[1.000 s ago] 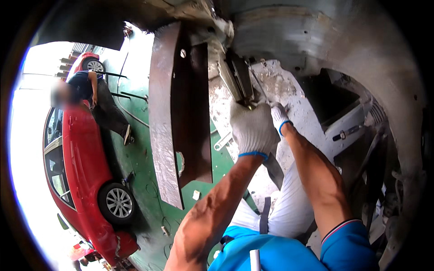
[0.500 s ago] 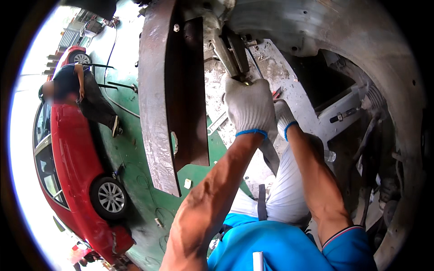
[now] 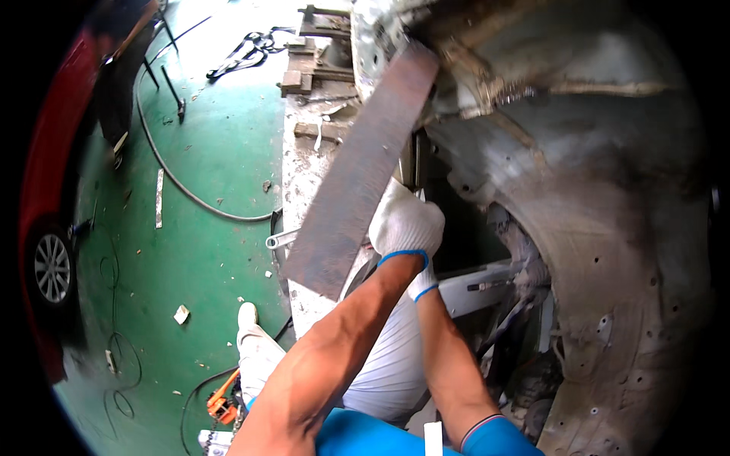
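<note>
The left hand, in a white knitted glove with a blue cuff, sits near the centre of the view, closed like a fist around the lower end of a metal tool that rises from it toward 12 o'clock; the fingers appear curled and pressed together, though their tips are turned away. The right hand, gloved alike, lies just below at 6 o'clock, largely covered by the left hand and wrist, so whether its fingers are spread or pinching something I cannot tell. A long brown steel plate slants past the left hand, its upper end at 12 o'clock and its lower end at 8; whether glove and plate touch is unclear. At 9 o'clock a ring-ended wrench pokes out by the plate's edge. A worn grey car body fills the side from 1 to 4 o'clock, with a threaded rod between 4 and 5. Beyond the plate, a grey hose curves across the green floor. A red car stands at 9 o'clock, another person beside it at 10, and an orange hoist lies between 7 and 8.
</note>
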`<action>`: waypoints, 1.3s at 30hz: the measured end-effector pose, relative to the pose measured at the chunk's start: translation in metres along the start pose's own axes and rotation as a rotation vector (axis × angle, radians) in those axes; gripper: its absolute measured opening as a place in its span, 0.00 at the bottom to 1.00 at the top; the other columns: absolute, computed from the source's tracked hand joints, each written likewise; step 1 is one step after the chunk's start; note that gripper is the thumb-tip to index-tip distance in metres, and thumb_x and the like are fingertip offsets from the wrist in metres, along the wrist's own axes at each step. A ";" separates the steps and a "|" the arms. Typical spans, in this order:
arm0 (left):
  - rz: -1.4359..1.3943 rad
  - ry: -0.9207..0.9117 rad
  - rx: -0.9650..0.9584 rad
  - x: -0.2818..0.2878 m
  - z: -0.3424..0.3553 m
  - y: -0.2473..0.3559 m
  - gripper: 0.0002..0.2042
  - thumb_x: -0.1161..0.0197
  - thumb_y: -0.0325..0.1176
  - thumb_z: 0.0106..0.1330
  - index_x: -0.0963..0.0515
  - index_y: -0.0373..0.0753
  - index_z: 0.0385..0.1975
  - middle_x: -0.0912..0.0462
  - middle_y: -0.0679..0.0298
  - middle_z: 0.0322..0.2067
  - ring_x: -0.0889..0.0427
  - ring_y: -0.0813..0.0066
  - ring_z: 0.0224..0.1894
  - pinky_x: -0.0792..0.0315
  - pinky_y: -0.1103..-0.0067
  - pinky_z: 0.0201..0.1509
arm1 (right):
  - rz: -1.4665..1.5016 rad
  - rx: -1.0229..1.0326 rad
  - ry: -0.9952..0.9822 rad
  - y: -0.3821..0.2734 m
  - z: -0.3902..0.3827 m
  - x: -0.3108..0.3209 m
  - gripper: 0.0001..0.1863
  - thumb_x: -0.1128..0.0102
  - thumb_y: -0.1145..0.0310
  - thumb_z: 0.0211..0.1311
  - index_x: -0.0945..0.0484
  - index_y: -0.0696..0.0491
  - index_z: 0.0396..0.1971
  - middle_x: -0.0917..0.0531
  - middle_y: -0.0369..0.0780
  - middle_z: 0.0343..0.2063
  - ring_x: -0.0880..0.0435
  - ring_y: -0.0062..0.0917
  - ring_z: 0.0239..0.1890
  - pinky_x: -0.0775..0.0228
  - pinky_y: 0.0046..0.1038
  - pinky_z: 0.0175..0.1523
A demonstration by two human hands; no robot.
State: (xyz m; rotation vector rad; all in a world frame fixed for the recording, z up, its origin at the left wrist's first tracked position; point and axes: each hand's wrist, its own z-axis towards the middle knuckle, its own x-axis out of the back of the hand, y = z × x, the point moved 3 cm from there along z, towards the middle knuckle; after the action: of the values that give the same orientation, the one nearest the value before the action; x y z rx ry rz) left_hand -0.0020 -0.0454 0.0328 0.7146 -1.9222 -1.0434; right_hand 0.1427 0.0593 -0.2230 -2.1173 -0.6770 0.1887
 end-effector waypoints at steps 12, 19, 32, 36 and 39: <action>0.041 0.122 -0.068 0.000 0.005 -0.008 0.18 0.41 0.35 0.54 0.31 0.34 0.42 0.17 0.42 0.30 0.16 0.42 0.38 0.24 0.58 0.44 | 0.001 -0.085 0.111 0.010 -0.021 -0.003 0.26 0.60 0.51 0.74 0.33 0.50 0.64 0.23 0.44 0.55 0.23 0.32 0.54 0.28 0.31 0.56; -0.009 0.090 -0.084 0.000 0.001 -0.006 0.20 0.38 0.35 0.53 0.33 0.35 0.43 0.17 0.43 0.33 0.17 0.42 0.40 0.25 0.57 0.46 | 0.037 -0.125 0.081 0.013 -0.028 0.023 0.23 0.60 0.51 0.72 0.28 0.48 0.58 0.19 0.43 0.46 0.20 0.32 0.46 0.26 0.33 0.49; -0.090 0.006 0.036 0.010 0.018 -0.033 0.19 0.39 0.36 0.53 0.32 0.35 0.43 0.17 0.42 0.32 0.17 0.41 0.39 0.25 0.58 0.46 | 0.059 -0.215 -0.046 -0.069 -0.121 -0.048 0.23 0.62 0.48 0.73 0.32 0.46 0.21 0.39 0.34 0.08 0.39 0.26 0.07 0.50 0.30 0.13; -0.041 0.071 -0.043 0.008 -0.006 0.002 0.21 0.39 0.36 0.53 0.34 0.37 0.45 0.17 0.43 0.31 0.16 0.43 0.39 0.25 0.58 0.45 | 0.031 -0.186 0.014 -0.051 -0.095 -0.002 0.35 0.62 0.33 0.68 0.35 0.46 0.12 0.42 0.34 0.04 0.43 0.24 0.04 0.55 0.29 0.12; -0.038 0.048 -0.003 0.010 -0.006 -0.003 0.20 0.39 0.36 0.53 0.34 0.36 0.44 0.17 0.43 0.31 0.17 0.42 0.39 0.25 0.57 0.45 | 0.074 -0.126 -0.047 -0.065 -0.116 -0.007 0.33 0.60 0.34 0.68 0.33 0.46 0.14 0.41 0.32 0.07 0.43 0.23 0.06 0.51 0.29 0.14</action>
State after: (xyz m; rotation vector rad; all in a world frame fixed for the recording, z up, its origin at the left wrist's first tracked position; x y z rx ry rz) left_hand -0.0010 -0.0570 0.0357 0.7710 -1.8728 -1.0433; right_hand 0.1538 0.0037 -0.1032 -2.2668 -0.6528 0.2425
